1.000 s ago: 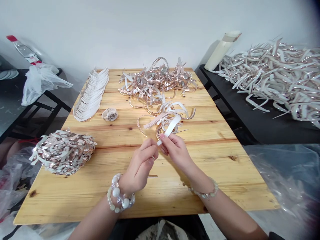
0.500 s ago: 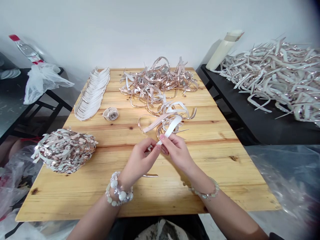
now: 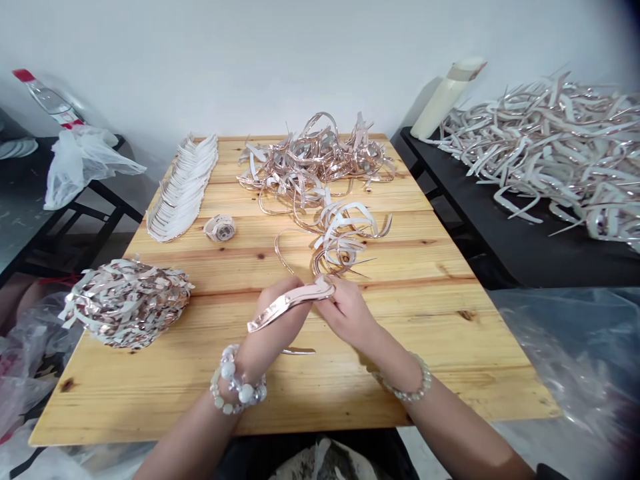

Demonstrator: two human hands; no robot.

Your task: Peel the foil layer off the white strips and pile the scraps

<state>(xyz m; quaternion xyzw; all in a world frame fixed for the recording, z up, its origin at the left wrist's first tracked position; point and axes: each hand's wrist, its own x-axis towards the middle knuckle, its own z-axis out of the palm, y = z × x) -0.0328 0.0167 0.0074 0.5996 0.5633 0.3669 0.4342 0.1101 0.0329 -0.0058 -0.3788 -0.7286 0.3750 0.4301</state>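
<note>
My left hand (image 3: 283,313) and my right hand (image 3: 347,310) meet above the near middle of the wooden table. Both are closed on a shiny rose-gold strip (image 3: 285,308), whose free end lies over the back of my left hand. The left fingertips are mostly hidden beneath it. Just beyond my hands are loose curled white and rose-gold strips (image 3: 345,230). Behind these lies a larger tangled heap of strips (image 3: 320,160). One short strip (image 3: 299,351) rests on the wood below my hands.
On the wooden table (image 3: 450,373), a row of white strips (image 3: 185,190), a small roll (image 3: 220,228) and a bundle (image 3: 130,302) are at left. The black right table (image 3: 510,233) bears a big strip pile (image 3: 560,147) and a cream roll (image 3: 445,100). A bottle (image 3: 47,97) stands left.
The strip in my hands has swung from pointing away, white side showing, to lying over my left hand with its shiny side up. My hands have turned inward.
</note>
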